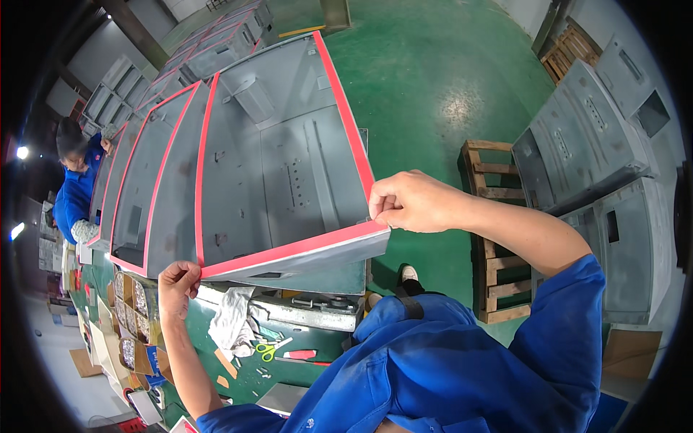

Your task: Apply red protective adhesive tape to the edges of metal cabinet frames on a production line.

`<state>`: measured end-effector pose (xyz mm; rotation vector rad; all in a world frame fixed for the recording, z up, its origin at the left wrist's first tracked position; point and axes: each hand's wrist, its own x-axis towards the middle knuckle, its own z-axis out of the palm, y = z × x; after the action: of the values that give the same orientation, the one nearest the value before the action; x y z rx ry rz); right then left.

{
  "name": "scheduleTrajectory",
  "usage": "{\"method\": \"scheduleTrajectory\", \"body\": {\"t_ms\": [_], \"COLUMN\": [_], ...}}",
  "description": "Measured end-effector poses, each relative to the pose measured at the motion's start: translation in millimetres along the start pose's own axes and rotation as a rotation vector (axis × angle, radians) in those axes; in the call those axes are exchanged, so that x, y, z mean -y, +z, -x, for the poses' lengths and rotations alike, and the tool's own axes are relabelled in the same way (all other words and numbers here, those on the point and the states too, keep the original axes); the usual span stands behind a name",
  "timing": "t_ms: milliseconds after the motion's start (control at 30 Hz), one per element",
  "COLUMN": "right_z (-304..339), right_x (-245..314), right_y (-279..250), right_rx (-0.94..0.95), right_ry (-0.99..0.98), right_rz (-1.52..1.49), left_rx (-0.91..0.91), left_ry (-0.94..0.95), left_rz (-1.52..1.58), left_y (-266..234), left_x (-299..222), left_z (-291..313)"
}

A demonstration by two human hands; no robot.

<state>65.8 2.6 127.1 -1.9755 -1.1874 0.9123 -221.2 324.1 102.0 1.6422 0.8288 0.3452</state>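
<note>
A grey open-fronted metal cabinet (289, 166) lies in front of me, its rim edged with strips of red tape. One strip of red tape (296, 247) runs along the near edge from corner to corner. At its left end my left hand (179, 283) is closed, thumb and fingers pinched at the tape by the corner. My right hand (413, 202) pinches at the right end, by the near right corner. The fingertips partly hide both tape ends, so how firmly the strip is stuck there cannot be made out.
More red-edged cabinets (166, 166) stand at the left, where a co-worker in blue (76, 191) reaches in. Below lie a white rag (232, 321), green scissors (267, 351) and a red-handled knife (300, 354). Boxes of small parts (132, 310) are left; wooden pallets (498, 289) and grey cabinets (577, 137) right.
</note>
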Motion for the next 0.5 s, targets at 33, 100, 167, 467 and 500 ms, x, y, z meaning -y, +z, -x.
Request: {"method": "scheduleTrajectory", "body": {"t_ms": [33, 100, 167, 467, 500], "right_z": [-0.5, -1.3, -2.4, -3.5, -3.6], "right_x": [-0.4, -2.8, -6.6, -6.4, -6.3], "right_y": [0.0, 0.5, 1.6, 0.6, 0.5], "right_rx": [-0.002, -0.007, -0.01, 0.009, 0.01], "right_ry": [-0.004, -0.024, -0.057, -0.038, -0.044], "right_rz": [0.005, 0.015, 0.025, 0.024, 0.024], "left_rx": [-0.003, -0.01, -0.017, -0.003, -0.005], "left_ry": [-0.003, -0.008, -0.011, 0.0, -0.001], "left_rz": [0.003, 0.003, -0.002, -0.043, -0.048], "left_y": [0.9, 1.6, 1.8, 0.8, 0.2], "left_x": [-0.6, -1.2, -1.2, -0.1, 0.3], "left_z": [0.0, 0.1, 0.1, -0.4, -0.7]}}
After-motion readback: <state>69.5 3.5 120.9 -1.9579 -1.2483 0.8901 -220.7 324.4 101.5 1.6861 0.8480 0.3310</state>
